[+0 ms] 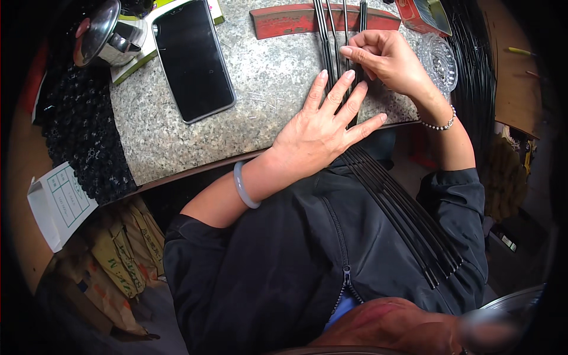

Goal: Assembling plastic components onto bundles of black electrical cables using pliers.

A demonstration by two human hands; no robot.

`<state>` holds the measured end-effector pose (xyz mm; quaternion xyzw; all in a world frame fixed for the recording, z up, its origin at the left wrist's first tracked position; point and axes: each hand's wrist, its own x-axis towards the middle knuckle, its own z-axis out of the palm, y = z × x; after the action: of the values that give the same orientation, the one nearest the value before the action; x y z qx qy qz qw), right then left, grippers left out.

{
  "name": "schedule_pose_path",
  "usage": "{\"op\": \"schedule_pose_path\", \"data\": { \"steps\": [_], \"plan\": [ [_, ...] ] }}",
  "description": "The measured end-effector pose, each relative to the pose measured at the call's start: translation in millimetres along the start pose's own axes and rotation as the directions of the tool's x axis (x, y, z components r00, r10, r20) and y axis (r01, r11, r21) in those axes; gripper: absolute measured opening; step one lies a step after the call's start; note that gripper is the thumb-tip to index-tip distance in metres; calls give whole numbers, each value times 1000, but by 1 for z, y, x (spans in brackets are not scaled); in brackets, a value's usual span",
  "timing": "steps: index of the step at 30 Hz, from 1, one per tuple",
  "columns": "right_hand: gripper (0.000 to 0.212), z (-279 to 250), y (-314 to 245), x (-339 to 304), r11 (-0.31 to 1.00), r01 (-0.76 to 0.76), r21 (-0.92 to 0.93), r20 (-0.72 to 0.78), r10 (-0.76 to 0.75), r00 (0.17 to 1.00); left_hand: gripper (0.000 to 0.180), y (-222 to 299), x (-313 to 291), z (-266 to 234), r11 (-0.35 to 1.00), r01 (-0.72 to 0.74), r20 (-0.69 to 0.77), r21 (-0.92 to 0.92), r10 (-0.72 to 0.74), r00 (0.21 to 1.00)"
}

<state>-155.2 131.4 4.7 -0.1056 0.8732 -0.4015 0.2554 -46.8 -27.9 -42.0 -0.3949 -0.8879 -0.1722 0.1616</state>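
Black slender rods (pixel 368 171) run beneath the splayed left hand (pixel 319 127); right hand (pixel 387 62) pinches, contents indiscernible. Handling appears unfinished; remaining quantity undeterminable.

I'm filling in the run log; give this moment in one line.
left hand: spread on black rods; right hand: fingertips at rods, grip unclear; red bar: under rods; phone: left of left hand

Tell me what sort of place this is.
Probably a small workshop or home workbench: thin black rods run under the person's left hand, small black parts are heaped beside the speckled tabletop, and more dark rods are massed at the right.
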Motion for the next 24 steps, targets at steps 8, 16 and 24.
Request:
{"op": "schedule_pose_path", "data": {
  "steps": [8,16,24],
  "plan": [
    [14,-9,9,-12,931,29,365,74,-60,995,58,0,-1,0,997,69,-8,41,-69,998],
    [24,-1,7,-18,908,30,418,-50,-10,999,66,2,0,-1,997,80,11,-21,-80,997],
    [33,3,-7,3,979,-60,196,1,61,998,69,2,-2,2,993,81,-53,-86,-86,995]
  ]
}}
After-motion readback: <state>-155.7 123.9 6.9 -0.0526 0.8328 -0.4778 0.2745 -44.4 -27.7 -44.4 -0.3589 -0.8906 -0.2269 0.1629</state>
